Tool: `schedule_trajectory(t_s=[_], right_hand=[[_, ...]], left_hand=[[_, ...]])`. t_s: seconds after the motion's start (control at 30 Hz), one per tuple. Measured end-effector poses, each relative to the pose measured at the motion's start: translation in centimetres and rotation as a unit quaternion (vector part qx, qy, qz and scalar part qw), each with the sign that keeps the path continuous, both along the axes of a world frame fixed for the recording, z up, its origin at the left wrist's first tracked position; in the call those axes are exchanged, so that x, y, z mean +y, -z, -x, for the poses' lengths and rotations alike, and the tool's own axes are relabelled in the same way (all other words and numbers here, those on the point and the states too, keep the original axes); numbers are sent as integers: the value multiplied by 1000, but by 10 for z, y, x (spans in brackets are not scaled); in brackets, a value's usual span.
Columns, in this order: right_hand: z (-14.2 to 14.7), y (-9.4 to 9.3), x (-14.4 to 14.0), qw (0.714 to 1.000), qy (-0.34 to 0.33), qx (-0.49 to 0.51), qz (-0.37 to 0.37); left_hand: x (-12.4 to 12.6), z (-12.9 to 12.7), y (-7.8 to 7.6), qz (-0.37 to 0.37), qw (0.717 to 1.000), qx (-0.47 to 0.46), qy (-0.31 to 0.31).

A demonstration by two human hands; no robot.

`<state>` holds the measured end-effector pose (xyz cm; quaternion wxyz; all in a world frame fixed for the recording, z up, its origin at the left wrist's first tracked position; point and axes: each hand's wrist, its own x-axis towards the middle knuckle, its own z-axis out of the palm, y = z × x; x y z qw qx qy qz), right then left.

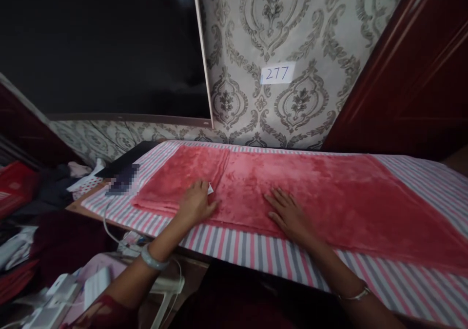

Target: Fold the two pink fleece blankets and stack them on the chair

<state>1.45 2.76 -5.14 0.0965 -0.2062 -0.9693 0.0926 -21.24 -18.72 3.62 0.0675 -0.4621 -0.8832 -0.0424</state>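
A plush coral-red blanket point(329, 197) lies spread in a long strip over a striped cloth point(234, 248). Its left end is folded over, making a thicker layered section with an edge running near the middle. My left hand point(196, 203) rests on that folded section, fingers stretched out, beside a small white tag point(209, 189). Further right, my right hand point(288, 213) lies flat on the blanket with its fingers spread. Neither hand grips anything that I can see.
At the table's left end lie a blurred dark item point(124, 180) and a black flat object point(127, 158). A large dark screen point(109, 46) hangs behind. Below left are a cable, white power adapters point(62, 290) and piled clothes point(69, 236). A paper marked 277 point(277, 73) is on the wall.
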Motion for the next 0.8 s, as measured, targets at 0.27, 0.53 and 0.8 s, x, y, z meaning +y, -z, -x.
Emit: schedule_trajectory(t_s=[0.27,0.53,0.8], right_hand=[[1,0,1,999,-14,30,-3],[3,2,1,998,-23,52,8],[6,-1,-1,997,-29,55,34]], left_hand=[[7,-1,13,37,998,-15,-48],[3,-1,-2,14,999,-15,-44],[41,37,-51,-56,998,-30,19]])
